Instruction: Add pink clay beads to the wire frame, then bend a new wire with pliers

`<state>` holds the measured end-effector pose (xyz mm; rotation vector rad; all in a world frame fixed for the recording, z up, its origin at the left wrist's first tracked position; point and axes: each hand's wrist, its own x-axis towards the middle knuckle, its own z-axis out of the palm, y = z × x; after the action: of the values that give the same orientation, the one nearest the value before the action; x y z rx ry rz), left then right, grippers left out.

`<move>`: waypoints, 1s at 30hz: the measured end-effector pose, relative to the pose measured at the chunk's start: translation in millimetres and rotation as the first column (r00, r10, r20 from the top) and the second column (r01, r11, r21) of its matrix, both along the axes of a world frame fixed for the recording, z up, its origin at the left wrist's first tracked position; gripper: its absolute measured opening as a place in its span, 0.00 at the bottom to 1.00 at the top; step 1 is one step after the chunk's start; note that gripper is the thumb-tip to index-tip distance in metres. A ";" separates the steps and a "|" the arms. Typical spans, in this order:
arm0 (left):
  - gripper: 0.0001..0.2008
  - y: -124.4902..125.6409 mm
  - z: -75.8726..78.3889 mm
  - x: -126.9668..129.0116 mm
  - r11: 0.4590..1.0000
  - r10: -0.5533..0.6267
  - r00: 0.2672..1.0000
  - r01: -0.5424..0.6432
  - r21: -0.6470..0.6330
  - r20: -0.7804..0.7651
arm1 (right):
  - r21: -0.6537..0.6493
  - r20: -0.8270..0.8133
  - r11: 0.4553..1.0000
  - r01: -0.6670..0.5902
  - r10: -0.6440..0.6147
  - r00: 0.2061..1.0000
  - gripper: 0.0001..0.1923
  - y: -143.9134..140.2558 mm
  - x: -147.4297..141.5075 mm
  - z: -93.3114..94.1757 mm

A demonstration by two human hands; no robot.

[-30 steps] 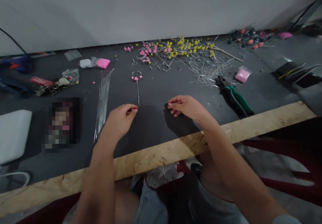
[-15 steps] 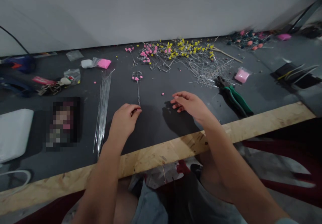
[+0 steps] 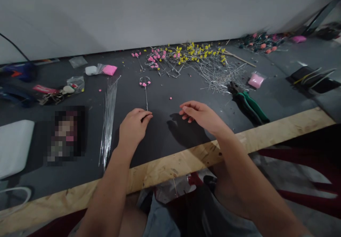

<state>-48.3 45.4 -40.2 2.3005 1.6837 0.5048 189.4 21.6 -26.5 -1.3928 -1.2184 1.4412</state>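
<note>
"Grey wall [image 3: 160,13] at the back, dark tabletop [image 3: 160,141] below it, wooden edge [image 3: 170,169] on the near side. What lies in the middle?"

"One wire piece [image 3: 146,97], lying flat: mesh head at twelve o'clock, stem running down to six. Pink bits [image 3: 144,84] sit on the lower half of the head."

"And the left hand [image 3: 134,125]?"

"Right by the stem's six o'clock end. Thumb and fingers are pressed together at the tips; I can't tell whether they touch the stem or pinch anything."

"The right hand [image 3: 195,113]?"

"Over the tabletop at four o'clock from the wire piece, its shadow [image 3: 183,132] at seven. Its fingers are loosely curled and slightly parted; whether they hold something, I can't tell."

"Anything between the hands?"

"A pink bead [image 3: 171,98], at ten o'clock from the right hand and apart from both."

"What else is close?"

"Bundled wires [image 3: 108,120] at nine o'clock from the left hand. Green-handled pliers [image 3: 255,105] at three from the right hand, loose wires [image 3: 222,75] at one."

"And farther back?"

"Pink heads [image 3: 156,56] at one o'clock from the wire piece, yellow heads [image 3: 197,52] at two."
</note>
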 end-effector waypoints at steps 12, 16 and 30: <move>0.12 2.0 0.9 -2.2 0.999 -0.025 0.999 0.026 -0.021 0.033 | 0.033 0.039 0.997 -0.069 0.067 0.997 0.12 -0.9 -1.1 -3.5; 0.11 -8.2 2.5 -11.0 0.999 -0.029 0.999 0.030 -0.013 0.035 | 0.029 0.068 0.997 -0.070 0.068 0.995 0.13 -2.6 -1.4 -2.1; 0.20 -32.5 4.7 -31.0 0.998 -0.044 0.993 0.038 -0.058 -0.111 | 0.031 0.116 0.991 -0.133 0.128 0.985 0.14 -7.9 2.5 0.0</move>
<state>-79.4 13.0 -35.5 2.3581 1.6736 0.3210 191.8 13.8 -26.4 -1.4071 -1.4261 1.4347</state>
